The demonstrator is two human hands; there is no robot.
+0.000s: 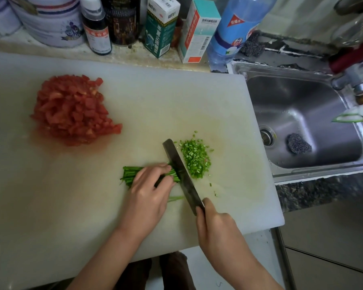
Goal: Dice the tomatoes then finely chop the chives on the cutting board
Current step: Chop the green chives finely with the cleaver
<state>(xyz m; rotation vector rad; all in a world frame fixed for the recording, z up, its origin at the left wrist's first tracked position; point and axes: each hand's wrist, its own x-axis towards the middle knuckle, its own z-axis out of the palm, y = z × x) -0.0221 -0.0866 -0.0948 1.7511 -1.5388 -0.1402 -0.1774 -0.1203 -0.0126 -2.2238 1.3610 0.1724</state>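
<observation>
Right fingers (199, 214) clenching knife (181, 174), left fingers (162, 168) curled over chives (130, 174)

Red tomatoes (71, 109), green chives (132, 174)

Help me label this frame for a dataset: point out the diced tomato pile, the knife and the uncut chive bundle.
diced tomato pile (73, 109), head view, middle of the heap.
knife (175, 156), head view, flat of the blade.
uncut chive bundle (130, 175), head view, exposed stalk ends.
</observation>
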